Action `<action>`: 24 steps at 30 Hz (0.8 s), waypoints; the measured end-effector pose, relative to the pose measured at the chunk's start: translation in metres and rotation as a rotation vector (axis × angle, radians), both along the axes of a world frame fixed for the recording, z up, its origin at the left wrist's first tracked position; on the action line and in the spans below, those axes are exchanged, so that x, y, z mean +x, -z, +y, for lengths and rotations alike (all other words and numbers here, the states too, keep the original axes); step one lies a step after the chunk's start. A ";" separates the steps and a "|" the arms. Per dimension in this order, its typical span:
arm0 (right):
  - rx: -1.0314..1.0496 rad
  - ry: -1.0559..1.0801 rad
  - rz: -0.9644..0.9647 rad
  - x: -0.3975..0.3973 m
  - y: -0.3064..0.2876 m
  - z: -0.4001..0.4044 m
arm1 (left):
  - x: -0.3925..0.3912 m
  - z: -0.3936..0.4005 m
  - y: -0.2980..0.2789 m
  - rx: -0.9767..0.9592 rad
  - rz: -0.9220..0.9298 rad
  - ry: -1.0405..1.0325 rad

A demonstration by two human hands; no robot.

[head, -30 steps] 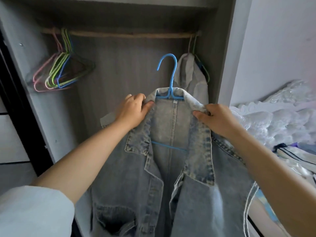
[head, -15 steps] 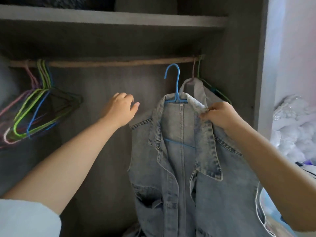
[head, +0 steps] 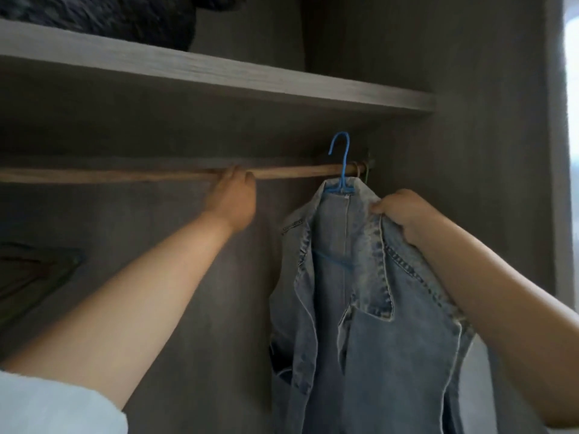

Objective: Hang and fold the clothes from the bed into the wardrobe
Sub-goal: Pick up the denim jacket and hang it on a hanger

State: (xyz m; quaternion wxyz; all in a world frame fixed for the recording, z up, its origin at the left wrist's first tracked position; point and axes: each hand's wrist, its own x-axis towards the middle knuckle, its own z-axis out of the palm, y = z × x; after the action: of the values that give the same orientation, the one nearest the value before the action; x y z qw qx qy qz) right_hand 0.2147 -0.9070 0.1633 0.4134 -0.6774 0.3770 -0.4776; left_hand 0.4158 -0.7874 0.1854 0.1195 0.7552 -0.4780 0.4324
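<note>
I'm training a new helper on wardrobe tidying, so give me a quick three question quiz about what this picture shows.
1. True or false: the blue hanger hook is already over the wooden rail.
2. Which hand grips the denim jacket at its collar?
A. left hand
B. right hand
C. both
3. Fill in: the left hand reaches up to the ____.

Key
1. False; the hook is lifted above the rail.
2. B, the right hand.
3. Rail.
</note>
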 end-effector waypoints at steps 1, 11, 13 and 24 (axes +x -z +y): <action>0.007 -0.008 0.011 0.004 -0.002 -0.004 | 0.004 -0.006 -0.002 -0.002 0.007 -0.007; 0.068 -0.029 0.062 0.036 0.002 -0.054 | 0.040 -0.056 -0.001 -0.060 -0.021 -0.019; 0.081 -0.040 0.056 0.040 0.011 -0.061 | 0.045 -0.061 0.003 -0.133 -0.099 0.078; -0.260 0.066 0.341 0.037 0.041 -0.065 | 0.048 -0.057 0.014 -0.081 -0.048 0.075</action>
State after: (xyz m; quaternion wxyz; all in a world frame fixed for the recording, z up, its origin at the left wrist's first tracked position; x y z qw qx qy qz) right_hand 0.2514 -0.9716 0.1224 0.2369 -0.7833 0.3986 -0.4139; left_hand 0.4635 -0.8441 0.1718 0.1546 0.7206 -0.4908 0.4647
